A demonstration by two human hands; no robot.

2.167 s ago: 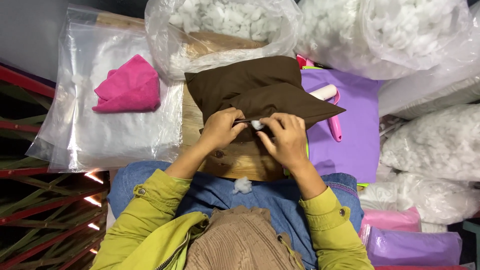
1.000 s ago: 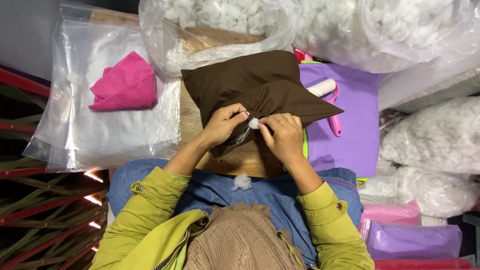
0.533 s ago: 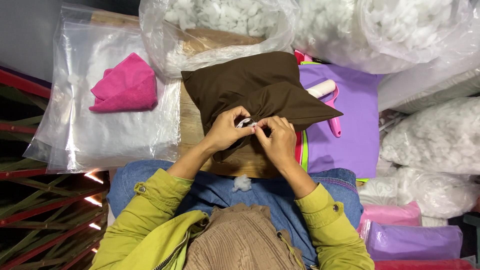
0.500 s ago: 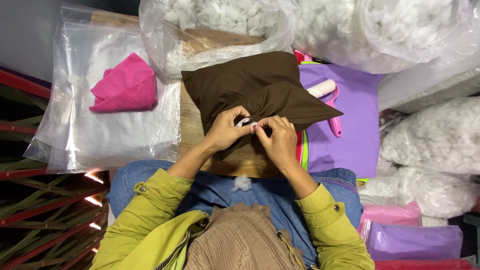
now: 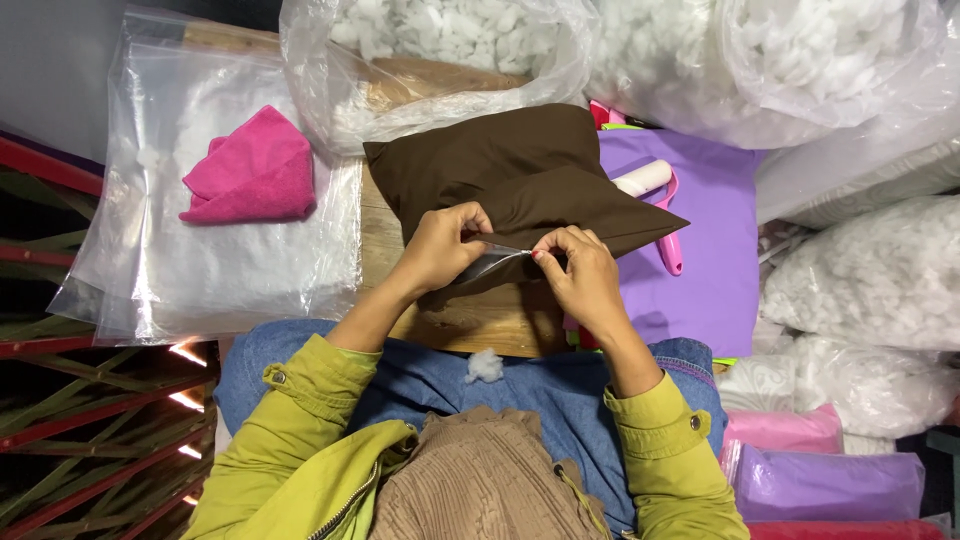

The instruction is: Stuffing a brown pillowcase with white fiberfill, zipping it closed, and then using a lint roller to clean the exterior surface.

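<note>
Yellow-green jacket sleeves, snap cuffs, jeans

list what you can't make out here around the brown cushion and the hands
Head view only:
- Opening of the brown cushion cover: hidden behind the left hand and right hand; open or closed, cannot tell.
- Whatever the fingertips pinch: too small.
- Pink lint roller: partly under the cover.
- Bags of white stuffing: cut off by the top and right edges.

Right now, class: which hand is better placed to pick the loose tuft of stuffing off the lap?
Probably the left hand. Both hands pinch the brown cushion cover, but the stuffing tuft lies nearer the left; the right hand sits farther across.
</note>
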